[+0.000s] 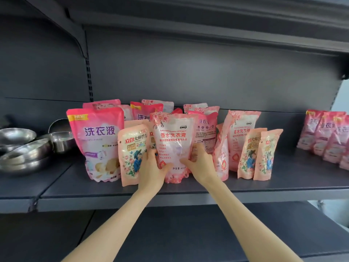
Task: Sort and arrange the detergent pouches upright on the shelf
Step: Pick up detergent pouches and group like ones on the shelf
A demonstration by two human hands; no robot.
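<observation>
Shelf (pixel 283 186): a dark metal deck is seen, with pouches stood across its middle and right end.
Bowls (pixel 24 148): steel bowls are stacked at the left end, apart from the work.
Cluster (pixel 145 112): pink pouches of mixed kinds are crowded in loose rows at mid-shelf; those at the back are partly hidden.
Side group (pixel 324 133): matching pouches are lined up at the far right, leaning on one another.
Big pouch (pixel 98 140): it is stood upright at the cluster's left front.
Held pouch (pixel 172 137): it is kept upright at the front middle; whether its base is on the deck or just above cannot be told.
Small pouch (pixel 130 154): it is stood just left of the held pouch, its right edge overlapped by the left hand.
Pair (pixel 251 152): two more small pouches are stood side by side further right, touching.
Left hand (pixel 151 167): the held pouch's lower left edge is wrapped by the fingers, with the thumb laid on the front.
Right hand (pixel 200 163): the lower right edge is gripped the same way.
Handling: the held pouch is judged soft-walled and liquid-filled, so the weight is expected low, the film slick, and the body prone to sag.
Hold: the lower sides are best taken, so that the base can be spread flat; the top seal is judged stiffer for a one-handed lift.
Risk: close neighbours could be toppled when it is set down.
</observation>
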